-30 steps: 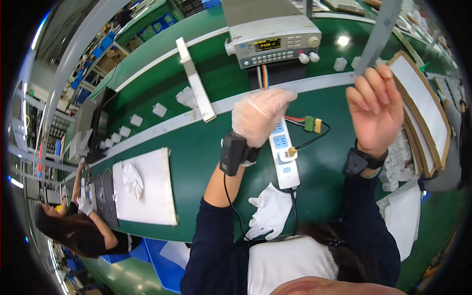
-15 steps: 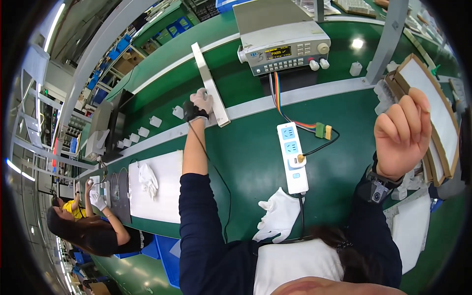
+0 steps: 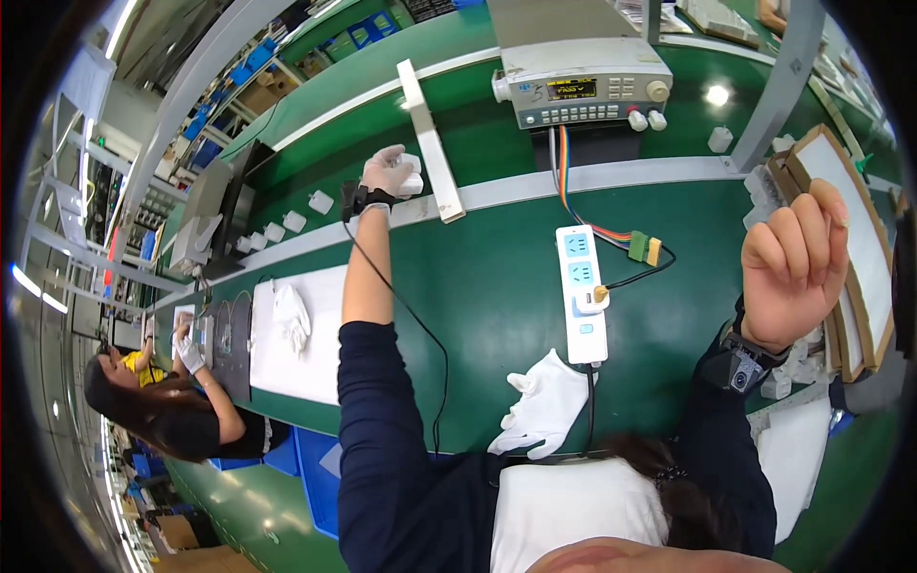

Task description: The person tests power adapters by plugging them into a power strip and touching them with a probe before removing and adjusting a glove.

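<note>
My left hand (image 3: 386, 175), in a thin pale glove with a dark strap and cable at the wrist, reaches over the far rail of the bench. Its fingers are spread beside two small white block-shaped pieces (image 3: 411, 183); their contact is partly hidden. A long white bar (image 3: 432, 143) lies just right of them. More white blocks (image 3: 294, 222) stand in a row to the left. My right hand (image 3: 795, 267), bare, is raised at the right with fingers loosely curled and nothing visible in them. A small camera (image 3: 740, 372) is strapped to that wrist.
A bench test instrument (image 3: 587, 86) stands at the back, with ribbon wires to a green connector (image 3: 642, 246). A white power strip (image 3: 581, 306) and a white glove (image 3: 543, 411) lie in front. Cardboard trays (image 3: 841, 239) are at right. A co-worker (image 3: 181, 411) sits at left.
My left hand has drawn a little left of the white bar, and two white blocks now show beside it. My right hand stays raised and curled. The whole view has shifted slightly.
</note>
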`<state>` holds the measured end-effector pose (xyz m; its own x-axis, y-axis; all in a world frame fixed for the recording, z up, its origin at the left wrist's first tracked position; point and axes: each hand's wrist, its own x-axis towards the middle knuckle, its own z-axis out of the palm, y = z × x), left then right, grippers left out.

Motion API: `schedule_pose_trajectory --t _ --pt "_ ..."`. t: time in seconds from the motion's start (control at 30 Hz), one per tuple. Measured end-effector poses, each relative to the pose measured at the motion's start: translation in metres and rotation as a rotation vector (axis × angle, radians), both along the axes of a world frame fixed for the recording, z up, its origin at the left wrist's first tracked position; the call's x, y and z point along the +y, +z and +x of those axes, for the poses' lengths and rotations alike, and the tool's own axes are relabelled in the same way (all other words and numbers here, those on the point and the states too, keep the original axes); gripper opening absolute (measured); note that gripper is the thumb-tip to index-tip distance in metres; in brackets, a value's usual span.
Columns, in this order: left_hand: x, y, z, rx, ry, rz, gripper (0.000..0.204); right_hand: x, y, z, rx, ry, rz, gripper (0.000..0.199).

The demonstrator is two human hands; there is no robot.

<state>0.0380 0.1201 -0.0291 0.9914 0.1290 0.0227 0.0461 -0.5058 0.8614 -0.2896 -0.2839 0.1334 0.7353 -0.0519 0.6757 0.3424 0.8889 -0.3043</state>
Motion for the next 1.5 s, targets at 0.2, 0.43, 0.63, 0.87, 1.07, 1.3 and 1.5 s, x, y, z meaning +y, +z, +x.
schedule_pose_trajectory --t 0.2,0.43,0.63,0.87,1.07,1.3,1.5 --pt "0.105 0.059 -0.08 -0.269 -0.182 0.681 0.041 -0.003 0.002 -0.004 0.032 0.045 0.042 0.006" --pt "0.207 0.019 -0.175 0.016 -0.06 0.76 0.049 0.0 0.007 0.003 0.039 -0.019 -0.001 0.007" --pt "0.156 0.033 -0.184 -0.038 0.037 1.013 0.053 -0.002 -0.012 0.001 0.101 -0.083 -0.073 0.004" --pt "0.066 0.04 -0.11 -0.5 -0.234 1.17 0.039 -0.003 -0.091 -0.008 0.435 -0.17 -0.461 0.018" --pt "0.014 0.001 -0.022 -0.421 -0.4 1.727 0.037 -0.011 -0.166 0.0 0.693 -0.16 -0.544 0.027" --pt "0.037 -0.016 -0.003 -0.22 -0.18 1.201 0.041 -0.004 -0.177 0.008 0.819 -0.073 -0.533 0.017" --pt "-0.111 0.025 -0.129 -0.081 -0.701 -0.469 0.047 -0.008 -0.174 0.007 0.855 -0.21 -0.852 0.014"
